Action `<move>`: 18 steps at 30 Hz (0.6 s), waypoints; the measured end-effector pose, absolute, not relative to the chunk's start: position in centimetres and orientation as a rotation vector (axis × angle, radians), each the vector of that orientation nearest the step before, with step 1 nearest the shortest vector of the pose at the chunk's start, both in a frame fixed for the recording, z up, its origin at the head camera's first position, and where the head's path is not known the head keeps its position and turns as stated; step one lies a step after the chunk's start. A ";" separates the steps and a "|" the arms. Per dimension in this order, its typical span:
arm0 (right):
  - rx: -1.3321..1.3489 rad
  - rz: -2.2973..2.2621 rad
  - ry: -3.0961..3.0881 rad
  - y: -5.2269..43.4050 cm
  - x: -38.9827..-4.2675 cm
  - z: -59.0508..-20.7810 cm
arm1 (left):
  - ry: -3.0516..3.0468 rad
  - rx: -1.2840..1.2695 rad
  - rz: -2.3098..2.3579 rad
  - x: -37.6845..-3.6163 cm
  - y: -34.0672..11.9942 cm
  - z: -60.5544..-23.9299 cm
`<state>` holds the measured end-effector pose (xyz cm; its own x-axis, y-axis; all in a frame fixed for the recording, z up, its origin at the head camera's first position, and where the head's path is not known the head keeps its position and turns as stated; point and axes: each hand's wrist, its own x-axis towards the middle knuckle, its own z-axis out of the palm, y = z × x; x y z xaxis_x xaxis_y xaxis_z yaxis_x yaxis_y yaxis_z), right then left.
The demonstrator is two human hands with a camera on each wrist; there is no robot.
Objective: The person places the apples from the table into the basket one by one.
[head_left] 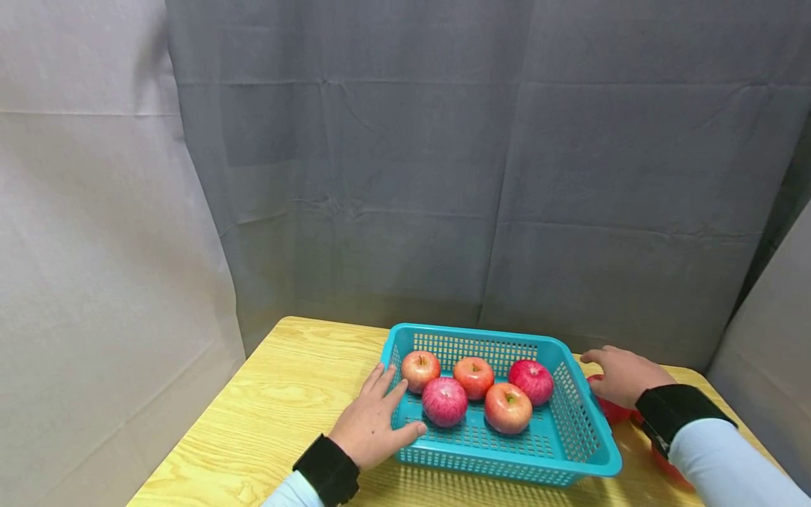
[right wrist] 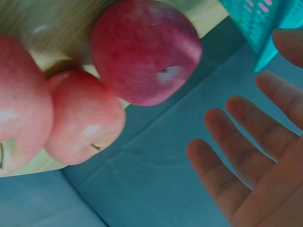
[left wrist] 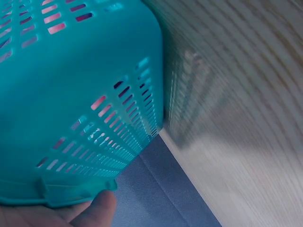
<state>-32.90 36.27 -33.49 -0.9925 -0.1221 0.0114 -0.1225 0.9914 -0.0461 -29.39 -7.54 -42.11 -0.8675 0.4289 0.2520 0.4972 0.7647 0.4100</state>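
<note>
Turquoise basket (head_left: 507,460) of apples (head_left: 508,408)
Left hand (head_left: 372,428), fingers spread, touches its rim; right hand (head_left: 624,377), fingers wide, near loose apples (right wrist: 147,52).

No text, label, brand, number or sign could be read in any of the three views.

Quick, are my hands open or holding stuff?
Left hand: open, touching the basket.
Right hand: open, holding nothing, near a red apple.
</note>
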 end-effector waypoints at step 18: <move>0.177 0.034 -3.136 38.9 -33.6 -37.1 | -2.808 -0.747 -0.706 -29.5 -7.5 -42.3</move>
